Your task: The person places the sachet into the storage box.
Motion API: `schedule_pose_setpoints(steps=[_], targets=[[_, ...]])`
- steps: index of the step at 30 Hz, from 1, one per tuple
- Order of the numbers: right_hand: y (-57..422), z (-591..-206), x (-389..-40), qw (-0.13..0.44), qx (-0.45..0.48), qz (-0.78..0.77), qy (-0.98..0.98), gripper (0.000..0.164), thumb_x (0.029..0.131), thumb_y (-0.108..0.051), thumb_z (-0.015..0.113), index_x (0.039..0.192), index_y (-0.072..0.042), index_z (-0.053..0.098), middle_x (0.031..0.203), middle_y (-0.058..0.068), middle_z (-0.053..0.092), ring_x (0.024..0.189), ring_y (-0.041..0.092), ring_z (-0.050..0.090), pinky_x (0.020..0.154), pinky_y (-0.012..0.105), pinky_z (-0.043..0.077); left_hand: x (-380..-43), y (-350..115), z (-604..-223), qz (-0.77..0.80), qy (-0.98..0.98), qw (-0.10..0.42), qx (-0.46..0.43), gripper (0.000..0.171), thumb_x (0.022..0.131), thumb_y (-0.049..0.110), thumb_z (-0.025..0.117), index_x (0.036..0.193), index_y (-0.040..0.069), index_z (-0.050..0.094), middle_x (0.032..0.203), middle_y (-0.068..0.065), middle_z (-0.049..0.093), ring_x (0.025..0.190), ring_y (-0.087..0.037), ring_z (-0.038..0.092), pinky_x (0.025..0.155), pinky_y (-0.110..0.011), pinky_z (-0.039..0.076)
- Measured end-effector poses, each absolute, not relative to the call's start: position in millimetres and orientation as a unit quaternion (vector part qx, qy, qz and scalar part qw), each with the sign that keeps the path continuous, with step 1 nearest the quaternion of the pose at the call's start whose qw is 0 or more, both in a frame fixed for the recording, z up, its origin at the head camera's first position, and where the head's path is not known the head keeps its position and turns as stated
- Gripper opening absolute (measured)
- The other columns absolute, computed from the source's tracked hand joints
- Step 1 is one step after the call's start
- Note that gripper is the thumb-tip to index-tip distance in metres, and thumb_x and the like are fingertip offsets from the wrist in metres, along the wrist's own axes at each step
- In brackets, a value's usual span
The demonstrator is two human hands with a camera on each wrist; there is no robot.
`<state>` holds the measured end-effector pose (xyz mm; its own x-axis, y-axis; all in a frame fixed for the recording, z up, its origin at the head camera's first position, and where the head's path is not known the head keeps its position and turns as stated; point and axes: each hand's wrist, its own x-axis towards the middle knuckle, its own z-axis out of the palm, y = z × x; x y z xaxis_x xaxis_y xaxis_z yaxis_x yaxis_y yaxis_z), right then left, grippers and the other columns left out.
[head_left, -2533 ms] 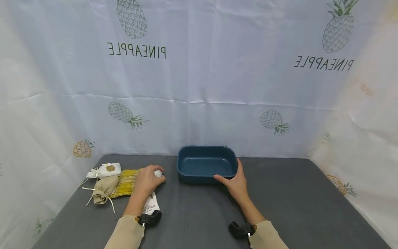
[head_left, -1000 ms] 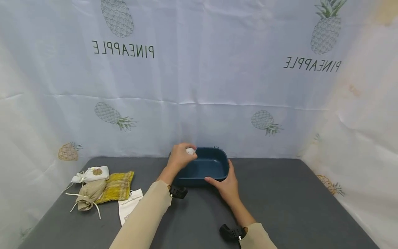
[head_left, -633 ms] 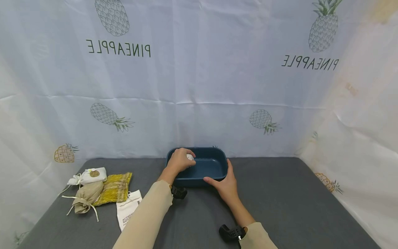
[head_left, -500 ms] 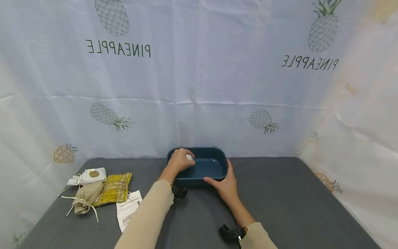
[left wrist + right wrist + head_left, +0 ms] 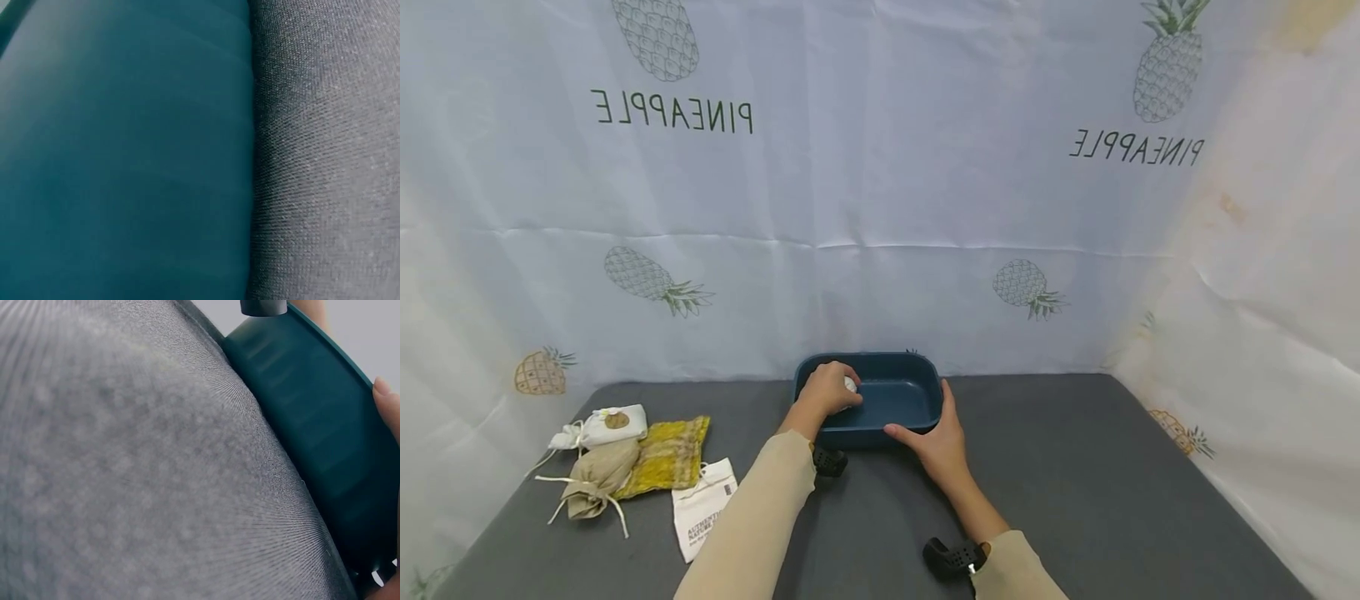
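A dark blue rectangular box (image 5: 868, 435) stands on the table in the head view. My left hand (image 5: 827, 390) reaches down inside its left part and holds a small white thing (image 5: 850, 384) between thumb and fingers. Most of that thing is hidden by the hand, so its kind cannot be told. My right hand (image 5: 942, 446) grips the box's right front corner, thumb at the front and fingers round the right side. In the right wrist view the thumb (image 5: 386, 403) lies at the rim of the box (image 5: 319, 419). Only the box wall (image 5: 125, 150) and cloth fill the left wrist view.
Left on the grey table (image 5: 1037, 483) lie a white drawstring pouch (image 5: 606, 428), a beige pouch (image 5: 597, 479), a yellow pouch (image 5: 670, 450) and a white printed pouch (image 5: 700, 508). A white pineapple-print curtain (image 5: 887, 167) hangs close behind the box.
My left hand has carried the small white thing from beside the pouches over to the box, then lowered it inside. My right hand keeps its grip on the corner. The head view has shifted slightly.
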<state>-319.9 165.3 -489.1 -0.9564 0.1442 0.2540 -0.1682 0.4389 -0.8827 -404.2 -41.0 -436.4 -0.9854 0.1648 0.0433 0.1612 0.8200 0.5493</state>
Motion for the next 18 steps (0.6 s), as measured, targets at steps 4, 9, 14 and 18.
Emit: schedule_pose_setpoints(steps=[4, 9, 14, 18], targets=[[163, -489, -322, 0.149, 0.012, 0.528, -0.836, 0.122, 0.074, -0.047, 0.089, 0.164, -0.017, 0.011, 0.168, 0.017, 0.022, 0.152, 0.043, 0.029, 0.114, 0.068, 0.033, -400, -43, -435, 0.268, 0.958, 0.004, 0.099, 0.033, 0.084, 0.03, 0.082, 0.113, 0.013, 0.075, 0.11, -0.009, 0.071, 0.087, -0.021, 0.065, 0.079, -0.041, 0.057], [164, -489, -323, 0.149, 0.016, 0.533, -0.833, 0.122, 0.075, -0.048, 0.088, 0.164, -0.018, 0.011, 0.169, 0.016, 0.02, 0.153, 0.043, 0.027, 0.115, 0.069, 0.031, -394, -43, -431, 0.247, 0.963, 0.008, 0.11, 0.051, 0.088, 0.04, 0.078, 0.129, 0.011, 0.068, 0.121, -0.01, 0.069, 0.101, -0.024, 0.067, 0.089, -0.044, 0.057], [166, -489, -322, 0.154, 0.016, 0.536, -0.83, 0.123, 0.073, -0.046, 0.089, 0.164, -0.019, 0.011, 0.169, 0.016, 0.021, 0.153, 0.042, 0.027, 0.115, 0.069, 0.031, -385, -44, -423, 0.238, 0.964, -0.001, 0.119, 0.056, 0.093, 0.043, 0.071, 0.139, 0.012, 0.061, 0.137, -0.014, 0.06, 0.117, -0.03, 0.062, 0.097, -0.049, 0.054], [167, -489, -322, 0.149, 0.02, 0.537, -0.83, 0.124, 0.073, -0.047, 0.09, 0.164, -0.018, 0.011, 0.169, 0.015, 0.021, 0.153, 0.041, 0.027, 0.116, 0.068, 0.03, -367, -52, -413, 0.257, 0.958, -0.027, 0.119, 0.053, 0.097, 0.042, 0.067, 0.14, 0.013, 0.06, 0.146, -0.014, 0.053, 0.132, -0.035, 0.054, 0.105, -0.056, 0.048]])
